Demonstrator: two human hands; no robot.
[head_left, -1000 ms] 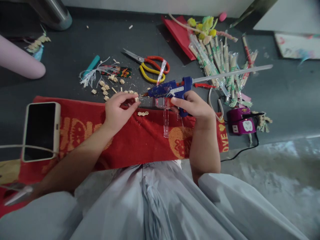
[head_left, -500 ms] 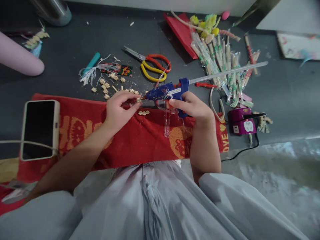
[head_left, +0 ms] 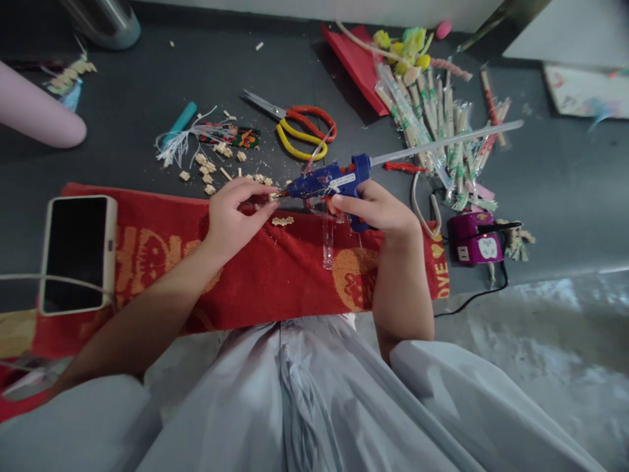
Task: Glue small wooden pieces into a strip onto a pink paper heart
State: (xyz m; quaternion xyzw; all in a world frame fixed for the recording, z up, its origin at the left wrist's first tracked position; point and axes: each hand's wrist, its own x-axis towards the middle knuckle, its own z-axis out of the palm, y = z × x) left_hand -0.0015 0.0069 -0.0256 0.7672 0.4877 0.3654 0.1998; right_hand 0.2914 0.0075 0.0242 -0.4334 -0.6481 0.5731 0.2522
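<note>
My right hand (head_left: 381, 211) grips a blue glue gun (head_left: 329, 181) with a long clear glue stick (head_left: 442, 142) sticking out of its back. The nozzle points left and touches a small pale wooden piece (head_left: 270, 195) pinched between the thumb and fingers of my left hand (head_left: 236, 213). Both hands hover over a red towel (head_left: 275, 275) with orange prints that lies along the table's near edge. A similar pale piece (head_left: 282, 221) rests on the towel just below the nozzle. More small wooden bits (head_left: 209, 170) lie scattered behind my left hand.
Red-and-yellow scissors (head_left: 295, 128) lie behind the glue gun. A bundle of wrapped sticks (head_left: 437, 124) and a red folder (head_left: 356, 65) are at the back right. A purple power adapter (head_left: 474, 239) sits right. A phone (head_left: 76, 252) rests on the towel's left end. A pink sleeve (head_left: 39, 115) enters far left.
The glue gun's nozzle has closed in on the piece in my left hand and now touches it. The view shifted slightly; my hands otherwise stay in place.
</note>
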